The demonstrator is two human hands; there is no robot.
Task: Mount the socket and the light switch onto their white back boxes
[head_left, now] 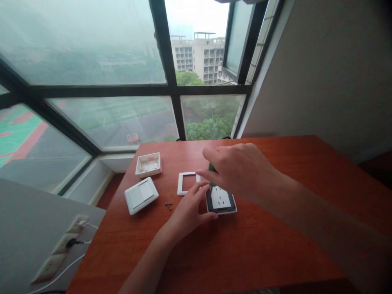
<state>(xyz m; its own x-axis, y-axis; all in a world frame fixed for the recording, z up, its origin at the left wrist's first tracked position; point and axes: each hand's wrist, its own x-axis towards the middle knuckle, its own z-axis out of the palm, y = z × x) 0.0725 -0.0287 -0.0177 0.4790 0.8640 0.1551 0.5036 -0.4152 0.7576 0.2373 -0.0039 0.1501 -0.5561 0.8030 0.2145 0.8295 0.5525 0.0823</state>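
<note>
1. The right hand [240,169] is closed around a green-handled tool [212,167], right of the white frame [180,183].
2. The left hand [191,208], half open, is at the socket [221,200]; I cannot tell if it grips.
3. The socket lies near-right of the frame, white-faced with dark slots, black-bordered.

A reddish-brown wooden surface [245,253] stands by a large window [101,45] with dark frames [107,90], pale daylight coming through and a pane [240,36] at upper right swung open. Outside are a pale multi-storey building [211,61], green trees [211,130] and a green-and-red court [21,126]. A plain grey wall [337,73] rises at right; at lower left, a low wall [18,212] carries sockets [63,243] near a strip of reddish floor [113,190].
</note>
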